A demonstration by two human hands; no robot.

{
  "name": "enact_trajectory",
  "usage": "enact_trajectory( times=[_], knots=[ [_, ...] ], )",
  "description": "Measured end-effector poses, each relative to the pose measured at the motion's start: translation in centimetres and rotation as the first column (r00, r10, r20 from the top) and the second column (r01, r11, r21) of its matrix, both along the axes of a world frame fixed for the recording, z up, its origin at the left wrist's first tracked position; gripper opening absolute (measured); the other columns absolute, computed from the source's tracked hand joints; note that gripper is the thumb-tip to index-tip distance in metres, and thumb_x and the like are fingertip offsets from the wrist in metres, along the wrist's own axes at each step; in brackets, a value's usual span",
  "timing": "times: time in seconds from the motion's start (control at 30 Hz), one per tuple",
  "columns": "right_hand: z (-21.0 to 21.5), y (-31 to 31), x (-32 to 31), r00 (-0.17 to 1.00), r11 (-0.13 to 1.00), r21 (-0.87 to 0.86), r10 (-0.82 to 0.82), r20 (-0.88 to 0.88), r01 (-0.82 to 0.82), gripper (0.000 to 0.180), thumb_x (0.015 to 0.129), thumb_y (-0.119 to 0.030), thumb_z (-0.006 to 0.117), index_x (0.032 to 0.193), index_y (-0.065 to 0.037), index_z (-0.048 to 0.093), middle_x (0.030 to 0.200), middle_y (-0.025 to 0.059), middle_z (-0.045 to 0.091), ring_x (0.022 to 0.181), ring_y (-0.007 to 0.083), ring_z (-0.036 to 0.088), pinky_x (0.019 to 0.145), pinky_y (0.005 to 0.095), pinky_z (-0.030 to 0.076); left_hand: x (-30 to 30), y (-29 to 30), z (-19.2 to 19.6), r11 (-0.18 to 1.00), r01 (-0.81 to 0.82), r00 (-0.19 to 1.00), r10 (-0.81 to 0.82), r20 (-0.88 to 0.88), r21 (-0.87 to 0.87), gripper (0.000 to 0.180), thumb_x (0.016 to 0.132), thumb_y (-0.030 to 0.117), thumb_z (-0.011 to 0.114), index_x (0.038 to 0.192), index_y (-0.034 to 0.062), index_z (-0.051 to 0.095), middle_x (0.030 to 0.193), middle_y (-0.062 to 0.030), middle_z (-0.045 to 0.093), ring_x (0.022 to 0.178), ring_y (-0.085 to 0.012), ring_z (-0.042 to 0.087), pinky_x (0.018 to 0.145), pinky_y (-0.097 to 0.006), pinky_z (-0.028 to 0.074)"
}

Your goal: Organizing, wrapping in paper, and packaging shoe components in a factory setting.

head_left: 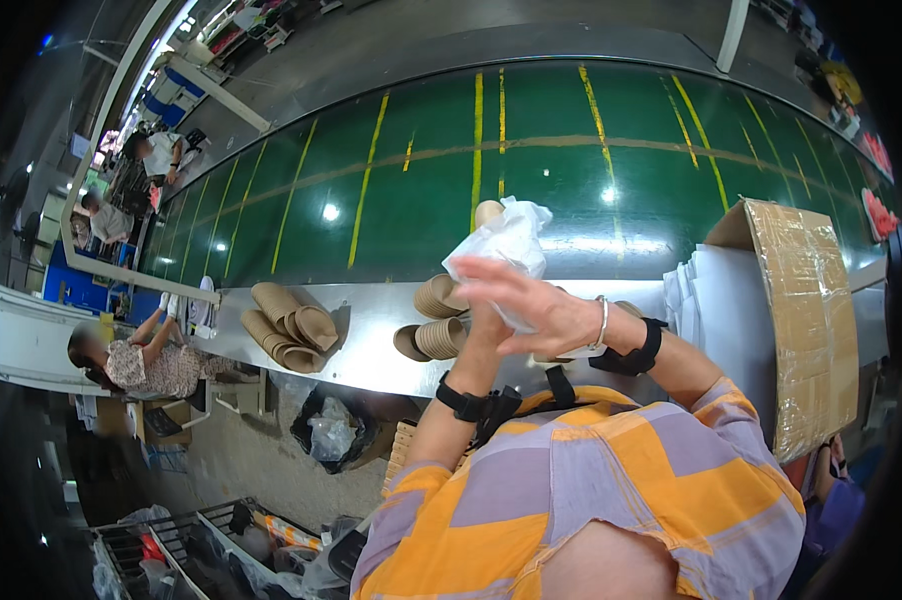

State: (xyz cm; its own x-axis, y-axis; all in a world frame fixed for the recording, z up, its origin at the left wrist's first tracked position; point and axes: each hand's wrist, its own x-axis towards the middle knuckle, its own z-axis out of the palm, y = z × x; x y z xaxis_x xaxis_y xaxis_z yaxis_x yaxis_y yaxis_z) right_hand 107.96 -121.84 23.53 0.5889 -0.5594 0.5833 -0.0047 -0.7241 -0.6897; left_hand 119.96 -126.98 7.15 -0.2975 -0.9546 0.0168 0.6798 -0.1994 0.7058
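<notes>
Above the metal ledge, my left hand [486, 325] grips crumpled white paper [509, 238]. The rounded tip of a brown piece [488, 212] shows at the paper's top. My right hand [546, 308] crosses in front, fingers stretched out beside the paper, and hides most of my left fingers. Just left of my hands, nested stacks of brown moulded-pulp shells [437, 340] lie on the ledge. Another group of these shells [289, 325] lies farther left. What is under my right wrist is mostly covered.
A green conveyor belt [421, 220] with yellow lines runs beyond the metal ledge [371, 370]. White paper sheets [711, 300] stand by a taped cardboard box [806, 320] at right. A black-lined bin [336, 430] is below. A seated person [146, 360] works at left.
</notes>
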Motion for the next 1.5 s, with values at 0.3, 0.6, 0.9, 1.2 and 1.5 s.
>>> enact_trajectory(
  times=[0.3, 0.6, 0.9, 1.2, 1.5],
  knots=[
    [-6.2, -0.9, -3.9, 0.727, 0.724, 0.410, -0.662, 0.182, 0.555, 0.017, 0.078, -0.010, 0.067, 0.087, 0.001, 0.057, 0.079, 0.0036, 0.054, 0.073, 0.0134, 0.050, 0.069, 0.0256, 0.042, -4.2, 3.3, 9.4, 0.994, -0.105, 0.994, 0.103, 0.039, 0.036, 0.025, 0.089, 0.011, 0.051, 0.113, 0.0023, 0.051, 0.106, -0.0066, 0.055, 0.085, -0.0167, 0.058, 0.074, -0.029, 0.049],
    [-1.2, -2.6, -3.6, 0.749, 0.821, 0.066, -0.547, 0.373, 0.567, 0.015, 0.090, -0.006, 0.054, 0.102, -0.002, 0.061, 0.108, 0.0097, 0.061, 0.103, 0.0188, 0.056, 0.089, 0.0299, 0.043, -4.2, 3.4, 10.0, 0.586, 0.027, 0.495, 0.696, 0.520, -0.810, 0.026, 0.083, 0.010, 0.055, 0.106, -0.0030, 0.057, 0.093, -0.0135, 0.061, 0.087, -0.0269, 0.058, 0.076, -0.036, 0.046],
    [2.6, -5.4, -8.5, 0.941, 0.933, 0.160, -0.296, -0.164, 0.322, 0.070, 0.066, -0.026, 0.077, 0.125, -0.011, 0.042, 0.123, 0.0141, 0.046, 0.112, 0.0315, 0.048, 0.094, 0.0390, 0.040, -0.5, 2.5, 7.9, 0.645, 0.534, 0.717, -0.003, 0.697, -0.546, 0.034, 0.080, 0.015, 0.062, 0.109, -0.0019, 0.056, 0.094, -0.0151, 0.062, 0.091, -0.0287, 0.059, 0.077, -0.039, 0.047],
    [3.4, -6.0, -7.6, 0.585, 0.673, 0.004, -0.647, 0.489, 0.740, 0.065, 0.061, -0.012, 0.083, 0.111, -0.012, 0.041, 0.100, 0.0087, 0.052, 0.087, 0.0209, 0.056, 0.075, 0.0330, 0.048, -9.5, 4.3, 9.3, 0.691, 0.707, 0.707, -0.690, 0.152, -0.151, 0.082, 0.080, 0.053, 0.062, 0.136, 0.0025, 0.031, 0.131, -0.0105, 0.046, 0.124, -0.0245, 0.042, 0.104, -0.039, 0.032],
    [2.2, -0.9, -5.9, 0.171, 0.769, 0.350, -0.504, 0.847, 0.534, 0.057, 0.066, 0.009, 0.062, 0.113, -0.009, 0.035, 0.099, 0.0104, 0.047, 0.095, 0.0199, 0.055, 0.088, 0.0382, 0.049, -9.1, 0.3, 18.4, 0.988, 0.146, 0.983, -0.139, -0.124, 0.051, 0.047, 0.074, 0.002, 0.056, 0.120, -0.0021, 0.046, 0.117, -0.0124, 0.055, 0.110, -0.0264, 0.053, 0.098, -0.039, 0.040]
  ],
)
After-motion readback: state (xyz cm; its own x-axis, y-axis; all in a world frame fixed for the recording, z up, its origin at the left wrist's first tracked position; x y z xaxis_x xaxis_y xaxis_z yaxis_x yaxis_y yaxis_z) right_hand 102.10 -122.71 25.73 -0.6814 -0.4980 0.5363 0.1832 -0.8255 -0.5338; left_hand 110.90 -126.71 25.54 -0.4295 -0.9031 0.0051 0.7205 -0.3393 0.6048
